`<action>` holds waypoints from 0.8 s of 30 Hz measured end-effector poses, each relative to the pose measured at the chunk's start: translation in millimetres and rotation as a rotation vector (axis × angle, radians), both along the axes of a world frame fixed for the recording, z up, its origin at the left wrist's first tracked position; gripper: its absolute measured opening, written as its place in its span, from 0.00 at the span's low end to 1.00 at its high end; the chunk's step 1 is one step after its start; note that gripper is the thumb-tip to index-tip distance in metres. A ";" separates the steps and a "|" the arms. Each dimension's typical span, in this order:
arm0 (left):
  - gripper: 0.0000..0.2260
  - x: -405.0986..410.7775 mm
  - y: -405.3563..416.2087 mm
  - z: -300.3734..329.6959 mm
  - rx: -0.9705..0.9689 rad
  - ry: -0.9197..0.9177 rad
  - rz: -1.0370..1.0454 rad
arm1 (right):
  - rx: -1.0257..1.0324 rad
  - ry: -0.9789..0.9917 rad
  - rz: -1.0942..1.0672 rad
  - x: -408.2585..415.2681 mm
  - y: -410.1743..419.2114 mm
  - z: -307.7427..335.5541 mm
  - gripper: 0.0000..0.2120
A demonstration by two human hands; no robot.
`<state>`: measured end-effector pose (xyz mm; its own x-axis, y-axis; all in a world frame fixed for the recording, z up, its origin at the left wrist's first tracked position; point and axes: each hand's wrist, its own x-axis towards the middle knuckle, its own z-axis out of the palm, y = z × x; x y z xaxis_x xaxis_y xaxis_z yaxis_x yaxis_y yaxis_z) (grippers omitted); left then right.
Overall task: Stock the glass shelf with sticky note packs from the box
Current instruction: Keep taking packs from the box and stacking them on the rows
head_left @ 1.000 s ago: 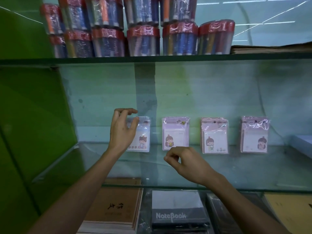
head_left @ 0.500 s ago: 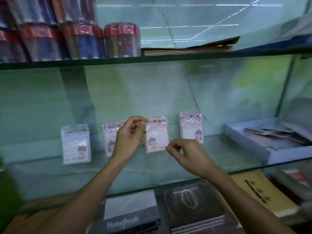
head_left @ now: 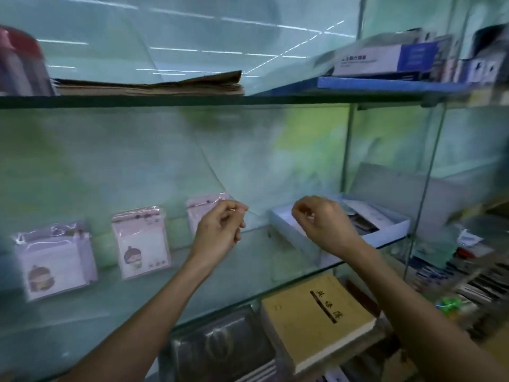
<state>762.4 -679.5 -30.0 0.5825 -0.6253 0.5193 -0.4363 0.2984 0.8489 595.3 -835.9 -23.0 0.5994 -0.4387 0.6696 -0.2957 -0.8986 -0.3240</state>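
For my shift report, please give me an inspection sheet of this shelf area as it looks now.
Surface: glass shelf, bare toward its front edge.
Job's things: three sticky note packs visible, left pack, middle pack, third pack partly behind the left hand; open box at the shelf's right end.
Clutter: nothing seen on this shelf.
Grips: left hand and right hand loosely curled, holding nothing.
Cables: nothing seen.
Surroundings: yellow notebook below; paper stack above.

The yellow book (head_left: pixel 316 318) carries dark vertical characters (too blurred to read).

Three pink sticky note packs (head_left: pixel 141 245) stand upright on the glass shelf (head_left: pixel 137 307), beside the white box (head_left: pixel 391 231).
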 end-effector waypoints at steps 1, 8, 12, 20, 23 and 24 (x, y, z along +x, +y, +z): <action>0.06 -6.1 -9.4 -2.1 0.021 -0.014 -0.016 | -0.034 0.026 -0.083 -8.5 -15.0 -0.3 0.05; 0.06 -41.4 -58.5 -6.6 0.094 -0.048 -0.104 | 0.056 0.415 -0.587 -59.4 -82.8 -2.4 0.22; 0.05 -57.8 -77.8 -2.3 0.113 -0.017 -0.144 | 0.137 0.460 -0.609 -73.0 -94.1 1.1 0.21; 0.05 -72.2 -101.4 1.0 0.117 0.024 -0.153 | -0.022 0.219 -0.631 -72.8 -88.1 15.5 0.03; 0.04 -69.5 -106.2 2.4 0.094 0.084 -0.141 | 0.026 -0.081 -0.472 -70.9 -86.5 21.4 0.08; 0.03 -68.4 -107.7 3.4 0.087 0.115 -0.133 | 0.091 -0.171 -0.386 -69.5 -83.8 24.1 0.10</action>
